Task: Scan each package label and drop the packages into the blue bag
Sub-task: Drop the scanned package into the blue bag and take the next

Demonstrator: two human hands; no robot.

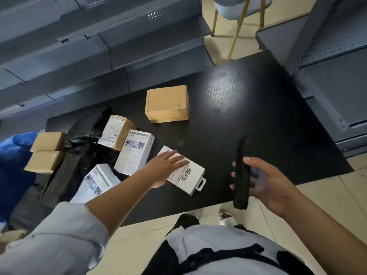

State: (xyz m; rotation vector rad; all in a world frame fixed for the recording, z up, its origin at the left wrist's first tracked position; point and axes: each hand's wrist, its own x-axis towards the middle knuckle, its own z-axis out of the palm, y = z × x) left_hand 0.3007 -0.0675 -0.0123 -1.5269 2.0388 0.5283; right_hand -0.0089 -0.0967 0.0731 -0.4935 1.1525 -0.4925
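Note:
My left hand point(164, 167) lies with straight fingers on a white package with a barcode label point(188, 174) near the front of the black table point(248, 120). My right hand point(260, 179) grips a black handheld scanner point(241, 173) upright, to the right of that package. Other packages lie on the table: two white boxes point(135, 151) point(97, 181), a brown labelled box point(116, 132), and a plain cardboard box point(166, 104) farther back. The blue bag point(14, 153) is at the far left, partly out of view.
Black plastic bags point(79, 151) lie at the table's left end, with two small cardboard boxes point(46, 151) beside the blue bag. Grey metal shelving point(59, 46) stands behind and to the right. A stool with gold legs point(238, 20) stands beyond the table.

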